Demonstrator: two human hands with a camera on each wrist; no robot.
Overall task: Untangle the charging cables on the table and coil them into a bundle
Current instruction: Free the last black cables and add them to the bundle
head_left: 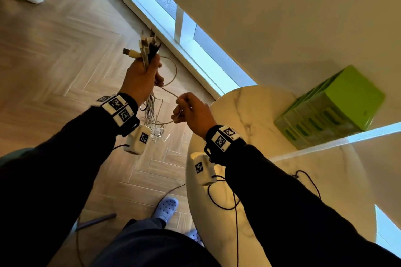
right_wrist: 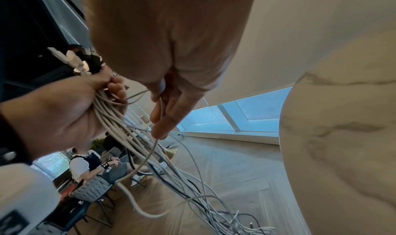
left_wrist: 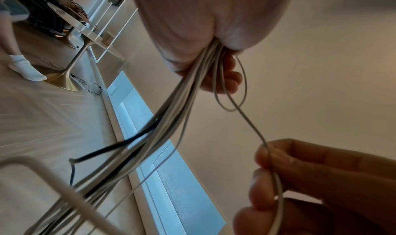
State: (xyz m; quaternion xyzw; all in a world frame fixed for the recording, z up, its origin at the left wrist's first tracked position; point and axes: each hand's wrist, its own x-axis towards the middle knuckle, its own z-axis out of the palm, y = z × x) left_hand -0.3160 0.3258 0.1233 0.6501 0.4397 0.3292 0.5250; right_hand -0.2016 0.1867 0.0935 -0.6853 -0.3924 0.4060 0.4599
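Head view: the left hand point(head_left: 141, 76) is fisted round one bundle of cables point(head_left: 152, 106), mostly white with a few black, too many to count; plugs point(head_left: 147, 46) point up and away, the strands hang straight down over the floor point(head_left: 54, 54). The right hand point(head_left: 193, 112) pinches a single white cable point(head_left: 169, 91) looping out of the bundle. One marble table point(head_left: 249, 115) beside them carries a green box point(head_left: 329, 106) and a black wire point(head_left: 225, 201).

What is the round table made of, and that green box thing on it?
The round table looks like polished marble or a marble-look top: cream with grey veins and a glossy sheen reflecting the window. The green box seems to be plastic: uniform bright lime colour, smooth moulded walls with cut-out slots.
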